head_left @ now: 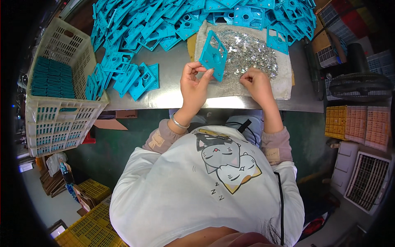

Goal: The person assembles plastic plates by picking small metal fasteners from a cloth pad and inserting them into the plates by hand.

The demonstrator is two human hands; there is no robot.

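Note:
My left hand (195,85) grips a turquoise plastic plate (214,57) with cutouts by its lower end, tilted up above the table. At the edge of a heap of small shiny metal parts (255,53), my right hand (257,83) has its thumb and fingers pinched together. Whatever sits between those fingertips is too small or hidden to make out. The metal parts are spread on a whitish cloth (279,91). Behind it rises a big pile of similar turquoise plates (152,24), and a smaller loose group of plates (131,80) lies to the left.
A cream plastic crate (61,103) holding stacked turquoise pieces stands at the left end of the metal table (168,57). On the right are a black fan (356,78) and orange and yellow crates (356,125). Yellow crates (90,218) stand at the lower left.

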